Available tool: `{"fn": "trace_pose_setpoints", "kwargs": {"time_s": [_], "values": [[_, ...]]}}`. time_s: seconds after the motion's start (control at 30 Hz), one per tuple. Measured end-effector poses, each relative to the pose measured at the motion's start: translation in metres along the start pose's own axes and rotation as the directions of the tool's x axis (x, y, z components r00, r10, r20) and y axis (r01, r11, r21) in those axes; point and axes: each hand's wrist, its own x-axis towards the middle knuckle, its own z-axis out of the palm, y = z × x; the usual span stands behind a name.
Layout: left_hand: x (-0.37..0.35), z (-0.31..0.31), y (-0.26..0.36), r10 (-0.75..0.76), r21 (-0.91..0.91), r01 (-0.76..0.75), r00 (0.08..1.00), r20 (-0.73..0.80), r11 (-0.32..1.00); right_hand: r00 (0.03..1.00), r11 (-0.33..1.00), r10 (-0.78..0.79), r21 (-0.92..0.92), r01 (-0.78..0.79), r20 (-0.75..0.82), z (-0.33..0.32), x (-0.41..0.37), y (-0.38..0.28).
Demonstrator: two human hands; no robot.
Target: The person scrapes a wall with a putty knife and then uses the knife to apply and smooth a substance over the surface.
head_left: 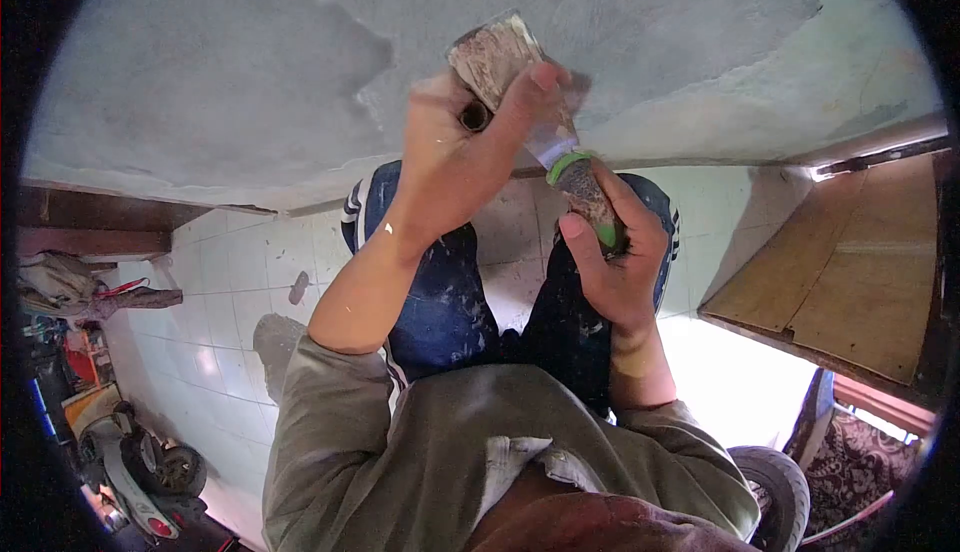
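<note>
A putty knife with a green and grey handle is gripped in my right hand. Its blade slants up and left, smeared with pale brown filler. My left hand is closed in front of the wall, its thumb lying over the blade. From the left fist pokes the round, dark, hollow end of a handle; the rest of that tool is hidden by the fingers. Behind both hands rises the grey wall, with lighter and darker patches of plaster.
My bent knees are close to the wall's foot, above white floor tiles. At right stands a wooden panel, with a tyre below. A motorbike and piled cloth are at left.
</note>
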Motion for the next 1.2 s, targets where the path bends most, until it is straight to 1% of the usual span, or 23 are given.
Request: {"fn": "trace_pose_setpoints", "kwargs": {"time_s": [0.07, 0.1, 0.17, 0.23, 0.3, 0.4, 0.43, 0.47, 0.5, 0.53, 0.57, 0.6, 0.63, 0.7, 0.73, 0.8, 0.83, 0.9, 0.93, 1.0, 1.1, 1.13, 1.2], "values": [[0.003, -0.003, 0.001, -0.012, -0.049, 0.012, 1.0, -0.006, 0.999, 0.995, 0.995, -0.1, -0.03, 0.099, -0.027, 0.002, 0.003, 0.002], [0.004, -0.005, 0.001, -0.02, -0.095, 0.019, 1.0, -0.015, 0.995, 0.995, 0.995, -0.094, -0.031, 0.093, -0.029, 0.002, 0.003, 0.004], [0.004, -0.008, -0.002, -0.034, -0.098, 0.032, 0.999, -0.019, 0.995, 0.99, 0.99, -0.139, -0.04, 0.138, -0.03, 0.001, 0.002, 0.007], [0.002, -0.008, -0.001, -0.049, -0.098, 0.046, 0.999, -0.023, 0.994, 0.99, 0.99, -0.14, -0.036, 0.139, -0.029, -0.001, 0.002, 0.009], [0.001, -0.007, 0.003, -0.035, 0.006, 0.036, 0.998, -0.054, 0.999, 0.989, 0.989, -0.146, -0.034, 0.145, -0.03, -0.001, 0.002, 0.011], [0.0, -0.005, 0.003, -0.077, -0.056, 0.075, 0.996, -0.046, 0.996, 0.985, 0.986, -0.165, -0.039, 0.164, -0.048, -0.001, 0.0, 0.012], [0.0, -0.004, 0.003, -0.078, -0.057, 0.076, 0.996, -0.044, 0.996, 0.991, 0.992, -0.125, -0.025, 0.124, -0.043, -0.002, 0.0, 0.009], [-0.001, -0.005, 0.002, -0.046, -0.031, 0.046, 0.999, -0.016, 0.998, 0.996, 0.997, -0.083, -0.011, 0.083, -0.035, -0.002, 0.0, 0.007], [-0.001, -0.005, 0.001, -0.015, -0.005, 0.015, 1.0, 0.013, 1.0, 0.996, 0.997, -0.081, -0.013, 0.081, -0.036, -0.002, 0.0, 0.006], [-0.003, -0.004, 0.001, -0.014, -0.009, 0.014, 1.0, 0.015, 1.0, 0.995, 0.995, -0.098, -0.04, 0.096, -0.035, -0.004, 0.001, 0.006], [-0.005, -0.004, 0.001, -0.029, 0.036, 0.027, 0.999, 0.04, 0.999, 0.993, 0.992, -0.113, -0.066, 0.11, -0.035, -0.004, 0.001, 0.006], [-0.005, -0.005, 0.001, -0.044, 0.081, 0.039, 0.997, 0.064, 0.996, 0.993, 0.992, -0.112, -0.068, 0.109, -0.037, -0.004, 0.001, 0.008], [-0.005, -0.006, -0.001, -0.044, 0.081, 0.038, 0.997, 0.067, 0.996, 0.991, 0.991, -0.126, -0.053, 0.124, -0.04, -0.003, 0.001, 0.01], [-0.004, -0.008, -0.006, 0.047, 0.2, -0.071, 0.991, 0.125, 0.977, 0.989, 0.989, -0.142, -0.04, 0.14, -0.047, -0.003, 0.001, 0.011], [-0.004, -0.01, -0.005, 0.048, 0.199, -0.073, 0.991, 0.127, 0.977, 0.991, 0.991, -0.127, -0.044, 0.125, -0.041, -0.003, 0.0, 0.011], [-0.005, -0.014, 0.0, -0.087, 0.361, 0.02, 0.981, 0.172, 0.932, 0.993, 0.992, -0.113, -0.051, 0.111, -0.034, -0.003, 0.0, 0.01], [-0.006, -0.013, 0.002, -0.086, 0.361, 0.018, 0.981, 0.173, 0.932, 0.992, 0.99, -0.126, -0.071, 0.123, -0.03, -0.004, 0.0, 0.01], [-0.006, -0.01, 0.006, -0.127, 0.234, 0.092, 0.982, 0.141, 0.968, 0.99, 0.987, -0.139, -0.09, 0.136, -0.027, -0.003, 0.0, 0.011], [-0.006, -0.01, 0.007, -0.127, 0.234, 0.091, 0.982, 0.142, 0.968, 0.99, 0.989, -0.137, -0.063, 0.135, -0.036, -0.002, 0.0, 0.011], [-0.005, -0.011, 0.008, -0.151, 0.12, 0.135, 0.979, 0.139, 0.984, 0.99, 0.99, -0.136, -0.037, 0.134, -0.047, -0.001, 0.0, 0.011], [-0.006, -0.01, 0.003, -0.187, 0.076, 0.181, 0.978, 0.088, 0.981, 0.993, 0.992, -0.114, -0.066, 0.111, -0.041, -0.002, 0.0, 0.008], [-0.006, -0.01, 0.002, -0.187, 0.076, 0.181, 0.978, 0.088, 0.981, 0.991, 0.991, -0.127, -0.048, 0.125, -0.047, -0.002, 0.002, 0.008], [-0.005, -0.01, -0.001, -0.093, 0.015, 0.092, 0.99, 0.102, 0.996, 0.989, 0.99, -0.139, -0.03, 0.137, -0.053, -0.002, 0.001, 0.008]]}}
